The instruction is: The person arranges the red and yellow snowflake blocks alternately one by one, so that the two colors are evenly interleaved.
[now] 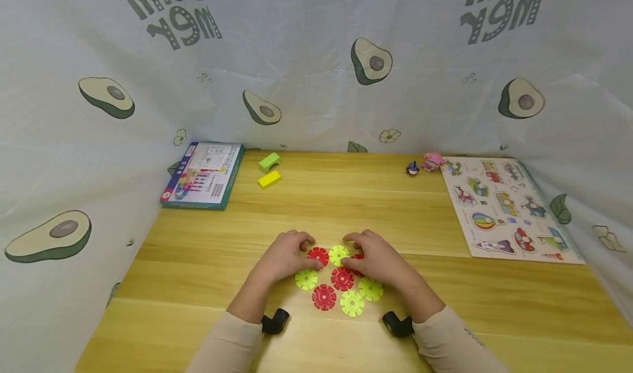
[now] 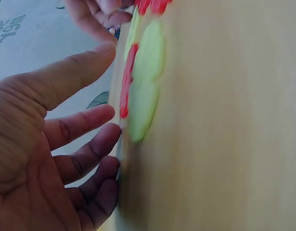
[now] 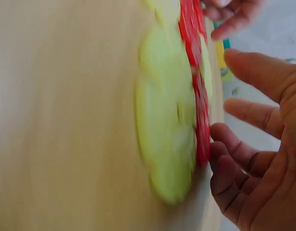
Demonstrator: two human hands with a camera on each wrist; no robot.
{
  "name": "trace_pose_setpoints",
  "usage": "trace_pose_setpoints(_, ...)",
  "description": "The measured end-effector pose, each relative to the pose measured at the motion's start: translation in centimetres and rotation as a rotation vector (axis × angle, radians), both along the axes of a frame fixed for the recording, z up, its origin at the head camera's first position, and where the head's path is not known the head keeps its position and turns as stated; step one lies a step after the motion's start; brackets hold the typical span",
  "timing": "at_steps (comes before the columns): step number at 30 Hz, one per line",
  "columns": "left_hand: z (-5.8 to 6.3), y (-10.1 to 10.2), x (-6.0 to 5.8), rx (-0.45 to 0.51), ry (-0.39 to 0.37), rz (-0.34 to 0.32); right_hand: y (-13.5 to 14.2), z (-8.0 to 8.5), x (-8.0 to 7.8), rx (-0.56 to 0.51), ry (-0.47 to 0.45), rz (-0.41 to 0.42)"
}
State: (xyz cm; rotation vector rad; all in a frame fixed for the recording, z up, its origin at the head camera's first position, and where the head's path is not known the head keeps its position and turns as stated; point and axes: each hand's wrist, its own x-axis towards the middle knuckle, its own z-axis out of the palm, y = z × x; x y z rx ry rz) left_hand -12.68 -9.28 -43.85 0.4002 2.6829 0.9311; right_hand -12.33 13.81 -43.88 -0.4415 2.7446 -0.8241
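Note:
Several flat, notched plastic discs, red and yellow-green, lie in a loose cluster on the wooden table. My left hand (image 1: pixel 283 256) is at the cluster's left side, thumb beside a red disc (image 1: pixel 318 256). In the left wrist view its fingers (image 2: pixel 102 144) are loosely bent with nothing between them. On the other side, my right hand (image 1: pixel 382 259) reaches over a partly covered red disc, its thumb by a yellow-green disc (image 1: pixel 338 255). In the right wrist view its fingers (image 3: pixel 234 149) are relaxed, close to a red disc (image 3: pixel 202 120); whether they touch it I cannot tell.
A boxed set (image 1: pixel 203 175) lies at the back left, near a green arch block (image 1: pixel 269 162) and a yellow block (image 1: pixel 269 180). At the back right are a pink toy (image 1: pixel 433 161), a small dark figure (image 1: pixel 412 168) and a picture puzzle board (image 1: pixel 511 208).

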Motion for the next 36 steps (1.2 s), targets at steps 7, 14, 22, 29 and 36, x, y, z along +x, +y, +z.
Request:
trace_pose_setpoints(7, -0.6, 0.6, -0.3, -0.058, 0.038, 0.032, -1.7, -0.4, -0.1, 0.056, 0.04, -0.04)
trace_pose_setpoints(14, -0.5, 0.9, -0.7, -0.044, 0.003, 0.057, -2.1, -0.1, -0.2, 0.056, 0.005, -0.106)
trace_pose_setpoints(22, -0.5, 0.9, -1.4, 0.09, -0.062, 0.058, -1.8, -0.2, -0.9, -0.124, -0.096, -0.136)
trace_pose_setpoints(29, -0.5, -1.3, -3.4, 0.232, -0.034, 0.147, -1.8, 0.0, -1.5, -0.302, -0.134, -0.157)
trace_pose_setpoints(36, -0.7, -4.0, -6.7, 0.374, -0.049, 0.381, -3.9, 0.7, -3.0, -0.426, -0.132, -0.204)
